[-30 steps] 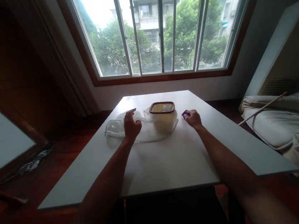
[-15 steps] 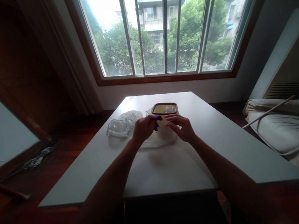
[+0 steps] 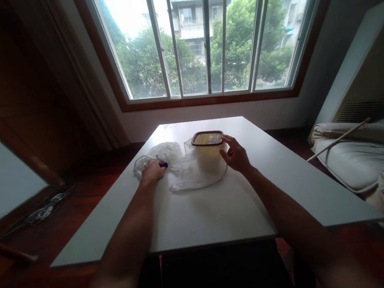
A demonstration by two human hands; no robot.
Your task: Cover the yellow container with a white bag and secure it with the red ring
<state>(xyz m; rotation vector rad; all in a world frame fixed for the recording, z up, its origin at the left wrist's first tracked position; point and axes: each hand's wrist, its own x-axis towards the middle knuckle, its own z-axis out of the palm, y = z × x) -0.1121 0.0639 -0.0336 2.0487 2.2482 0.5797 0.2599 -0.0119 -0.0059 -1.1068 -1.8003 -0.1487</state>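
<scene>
My left hand (image 3: 152, 170) is at the left of the table, closed on a small dark purple object (image 3: 163, 165) whose kind I cannot make out. Beneath and behind that hand lies crumpled clear plastic (image 3: 170, 151). A yellowish tub (image 3: 209, 158) with a brown rim stands further right, and a small clear packet (image 3: 214, 138) shows within its rim. Thin translucent plastic (image 3: 190, 176) spreads around the tub's left and front. My right hand (image 3: 236, 155) is at the tub's right side, fingers apart, the fingertips at or very near the rim.
All this rests on a white table (image 3: 207, 221). A window (image 3: 201, 41) is beyond it. On the right is a pale cushioned pile (image 3: 346, 158) with a thin stick (image 3: 339, 139) across it. Cables (image 3: 45, 209) lie on the floor at left.
My left hand has moved left, away from the tub to the crumpled plastic, with the purple object still in it. The right hand has stayed beside the tub.
</scene>
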